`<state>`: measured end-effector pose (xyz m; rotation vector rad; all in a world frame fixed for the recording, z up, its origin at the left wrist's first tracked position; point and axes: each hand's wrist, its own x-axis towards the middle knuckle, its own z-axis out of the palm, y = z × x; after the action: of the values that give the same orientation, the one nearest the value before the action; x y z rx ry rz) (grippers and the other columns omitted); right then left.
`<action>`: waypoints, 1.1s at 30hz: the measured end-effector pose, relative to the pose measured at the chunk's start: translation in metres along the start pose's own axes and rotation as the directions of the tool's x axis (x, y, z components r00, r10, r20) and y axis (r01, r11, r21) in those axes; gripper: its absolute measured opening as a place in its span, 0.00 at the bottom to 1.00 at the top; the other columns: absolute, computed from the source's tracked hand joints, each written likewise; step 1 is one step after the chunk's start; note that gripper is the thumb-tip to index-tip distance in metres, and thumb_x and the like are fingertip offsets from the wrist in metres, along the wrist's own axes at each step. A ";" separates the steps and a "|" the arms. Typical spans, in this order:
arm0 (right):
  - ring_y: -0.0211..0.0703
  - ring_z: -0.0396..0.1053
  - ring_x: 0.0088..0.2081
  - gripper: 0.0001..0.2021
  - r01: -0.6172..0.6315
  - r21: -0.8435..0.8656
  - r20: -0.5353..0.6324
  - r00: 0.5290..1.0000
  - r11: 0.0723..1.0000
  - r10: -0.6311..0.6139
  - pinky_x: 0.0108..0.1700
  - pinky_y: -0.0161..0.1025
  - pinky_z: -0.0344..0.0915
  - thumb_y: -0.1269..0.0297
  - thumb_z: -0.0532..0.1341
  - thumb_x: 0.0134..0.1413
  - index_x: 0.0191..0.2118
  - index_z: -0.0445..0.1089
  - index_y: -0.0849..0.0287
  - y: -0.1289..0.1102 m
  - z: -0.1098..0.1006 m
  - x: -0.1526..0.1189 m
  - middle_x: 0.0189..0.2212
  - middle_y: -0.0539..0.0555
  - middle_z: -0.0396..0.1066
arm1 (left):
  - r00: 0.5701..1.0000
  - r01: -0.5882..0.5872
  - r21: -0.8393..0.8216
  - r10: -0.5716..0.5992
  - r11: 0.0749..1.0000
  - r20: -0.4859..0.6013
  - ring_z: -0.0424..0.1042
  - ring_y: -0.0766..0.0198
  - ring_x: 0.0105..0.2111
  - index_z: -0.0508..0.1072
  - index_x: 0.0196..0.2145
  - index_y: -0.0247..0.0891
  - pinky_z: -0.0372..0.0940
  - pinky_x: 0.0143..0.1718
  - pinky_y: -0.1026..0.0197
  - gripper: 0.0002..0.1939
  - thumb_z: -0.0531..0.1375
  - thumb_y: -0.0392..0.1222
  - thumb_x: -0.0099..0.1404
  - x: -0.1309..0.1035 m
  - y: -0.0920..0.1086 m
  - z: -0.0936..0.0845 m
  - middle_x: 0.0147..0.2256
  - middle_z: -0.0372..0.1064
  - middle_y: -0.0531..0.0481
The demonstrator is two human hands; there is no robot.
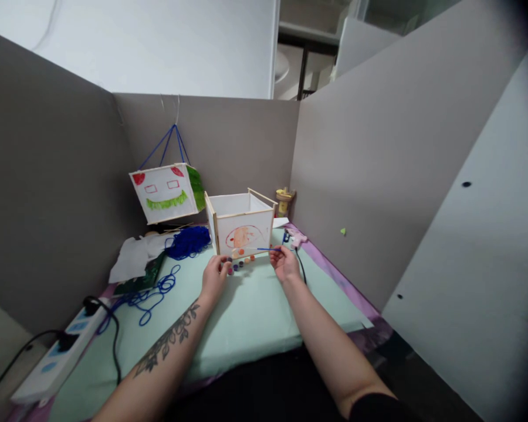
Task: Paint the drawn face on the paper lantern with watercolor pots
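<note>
Hands (249,268) at paint pots (240,264); lantern box (242,225) just behind, yarn (188,241) beside.

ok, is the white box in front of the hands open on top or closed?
Open. The box stands upright on the mat, its top has no cover, and the inner walls show within the wooden rim.

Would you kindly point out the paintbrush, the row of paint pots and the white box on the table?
paintbrush (267,249), head view, on its blue handle.
row of paint pots (241,263), head view, on a middle pot.
white box (245,234), head view, on its painted front face.
</note>
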<state>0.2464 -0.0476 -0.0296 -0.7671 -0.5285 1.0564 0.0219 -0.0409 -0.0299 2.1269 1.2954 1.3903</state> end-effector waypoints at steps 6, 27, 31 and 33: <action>0.39 0.74 0.27 0.09 0.169 0.094 0.041 0.984 0.981 -0.173 0.28 0.33 0.71 0.60 0.60 0.47 0.33 0.69 0.61 -0.005 0.004 -0.005 0.26 0.54 0.76 | 0.999 0.038 -0.004 -0.038 0.999 0.003 0.65 0.65 0.29 0.71 0.36 0.38 0.62 0.36 0.61 0.10 0.53 0.43 0.62 0.001 -0.004 0.003 0.34 0.67 0.50; 0.36 0.72 0.26 0.09 0.334 -0.078 -0.034 0.941 0.939 -0.337 0.27 0.31 0.66 0.65 0.59 0.42 0.31 0.72 0.62 0.003 0.007 0.001 0.24 0.52 0.75 | 0.997 0.045 0.039 -0.047 0.998 0.061 0.63 0.67 0.26 0.72 0.34 0.38 0.61 0.34 0.63 0.10 0.53 0.43 0.62 0.000 0.002 0.003 0.33 0.67 0.50; 0.38 0.74 0.32 0.11 0.340 -0.114 0.036 0.940 0.933 -0.338 0.30 0.32 0.67 0.63 0.60 0.45 0.36 0.72 0.61 0.004 0.011 0.002 0.29 0.53 0.76 | 0.996 0.033 0.062 -0.038 0.998 0.078 0.63 0.67 0.26 0.73 0.33 0.38 0.60 0.33 0.63 0.10 0.53 0.42 0.62 0.000 0.003 0.003 0.31 0.67 0.51; 0.38 0.74 0.32 0.11 0.326 -0.163 0.041 0.945 0.931 -0.323 0.30 0.31 0.66 0.63 0.59 0.45 0.36 0.72 0.61 0.005 0.013 0.003 0.30 0.53 0.76 | 0.997 0.028 0.057 -0.032 0.998 0.073 0.63 0.67 0.26 0.72 0.34 0.38 0.60 0.33 0.63 0.10 0.53 0.42 0.62 0.000 0.002 0.003 0.32 0.67 0.51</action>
<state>0.2354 -0.0391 -0.0255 -0.7878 -0.7364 0.7159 0.0257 -0.0416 -0.0298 2.1640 1.3469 1.2660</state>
